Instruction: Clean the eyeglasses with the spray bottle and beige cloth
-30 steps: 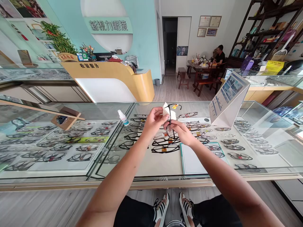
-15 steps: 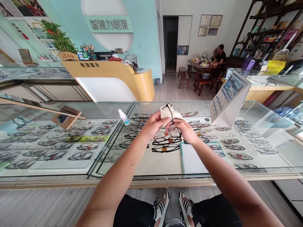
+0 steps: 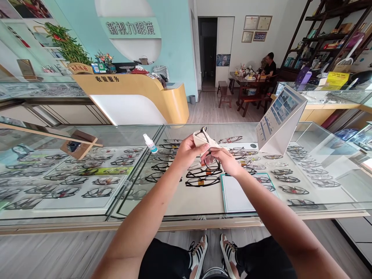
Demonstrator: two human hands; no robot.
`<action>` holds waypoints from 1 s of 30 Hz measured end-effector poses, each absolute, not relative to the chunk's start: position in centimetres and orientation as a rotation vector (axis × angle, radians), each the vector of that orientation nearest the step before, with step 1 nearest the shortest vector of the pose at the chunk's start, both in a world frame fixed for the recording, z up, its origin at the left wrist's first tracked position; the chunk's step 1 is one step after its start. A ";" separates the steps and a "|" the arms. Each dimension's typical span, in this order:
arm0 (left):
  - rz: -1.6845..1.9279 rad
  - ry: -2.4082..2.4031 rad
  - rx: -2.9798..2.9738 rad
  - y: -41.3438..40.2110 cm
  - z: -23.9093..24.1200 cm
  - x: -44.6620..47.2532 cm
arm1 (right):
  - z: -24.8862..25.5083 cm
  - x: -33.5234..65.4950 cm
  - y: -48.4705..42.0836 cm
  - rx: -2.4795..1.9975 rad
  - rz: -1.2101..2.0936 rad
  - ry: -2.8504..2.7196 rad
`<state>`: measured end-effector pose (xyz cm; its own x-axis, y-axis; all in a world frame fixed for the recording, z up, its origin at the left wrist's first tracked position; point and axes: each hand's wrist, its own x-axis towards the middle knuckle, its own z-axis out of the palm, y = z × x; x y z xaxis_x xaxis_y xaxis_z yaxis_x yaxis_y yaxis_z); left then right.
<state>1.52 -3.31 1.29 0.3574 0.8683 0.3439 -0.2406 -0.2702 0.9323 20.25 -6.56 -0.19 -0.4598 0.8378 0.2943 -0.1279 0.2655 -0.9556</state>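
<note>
Above the glass counter, a dark-framed pair of eyeglasses [image 3: 204, 134] is held up between my hands, with a cream cloth [image 3: 199, 139] folded around part of it. My left hand [image 3: 188, 152] is closed on the cloth and the glasses, thumb pressing from the front. From the right, my right hand [image 3: 226, 159] pinches the cloth and frame, its fingers meeting my left thumb. Cloth and fingers cover much of the lenses. To the left of my hands, a small white spray bottle [image 3: 150, 143] with a blue label stands on the glass.
Rows of eyeglasses [image 3: 202, 181] lie inside the glass display case [image 3: 174, 209]. A teal-edged white board [image 3: 236, 195] is near my right forearm. A triangular card stand [image 3: 280, 120] rises at right, a wooden stand [image 3: 80, 145] at left. A person [image 3: 270, 66] sits at a far table.
My right fingers have moved in closer to my left thumb, and the cloth now covers more of the glasses. The whole view has shifted slightly.
</note>
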 end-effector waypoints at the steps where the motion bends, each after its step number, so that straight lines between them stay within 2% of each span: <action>1: 1.204 0.613 1.457 -3.3 1.2 1.6 | -0.1 20.2 -6.6 -0.663 1.350 -1.635; 30: 1.554 0.795 1.329 -3.3 -0.1 2.5 | -0.1 19.7 -7.1 -0.649 1.320 -1.689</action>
